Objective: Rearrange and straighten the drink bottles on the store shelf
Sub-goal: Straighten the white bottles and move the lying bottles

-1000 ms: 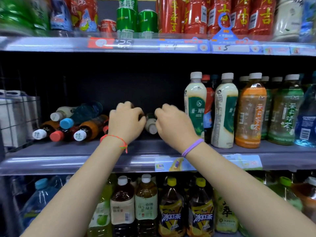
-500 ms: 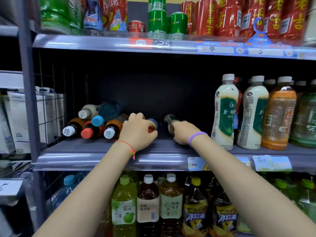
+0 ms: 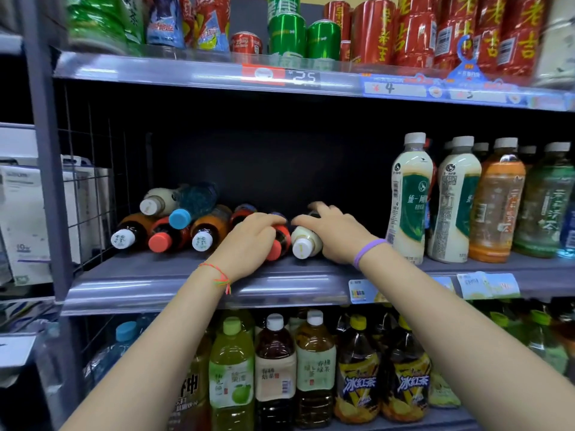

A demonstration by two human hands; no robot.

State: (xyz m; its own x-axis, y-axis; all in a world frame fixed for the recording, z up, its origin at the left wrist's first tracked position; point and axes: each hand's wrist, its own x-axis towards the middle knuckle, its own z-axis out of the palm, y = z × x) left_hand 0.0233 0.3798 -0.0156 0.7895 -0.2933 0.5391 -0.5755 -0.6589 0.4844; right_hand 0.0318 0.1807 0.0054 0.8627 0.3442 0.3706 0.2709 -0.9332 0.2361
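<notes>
Task early: right-side bottles stand upright on middle shelf, toppled pile at left untouched; left hand grips lying red-capped bottle, right hand grips lying white-capped bottle.

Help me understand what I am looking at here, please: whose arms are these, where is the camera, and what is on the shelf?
There is no machine. A person wears a camera on the head, looking forward and down, so both arms reach in from below. The left hand, with an orange wrist string, lies over a red-capped bottle lying on its side. The right hand, with a purple wristband, grips a pale white-capped bottle, also lying down. Both rest on the middle shelf. To the left lies a pile of toppled bottles; to the right stand upright bottles. Cans sit on the shelf above, larger bottles below.
</notes>
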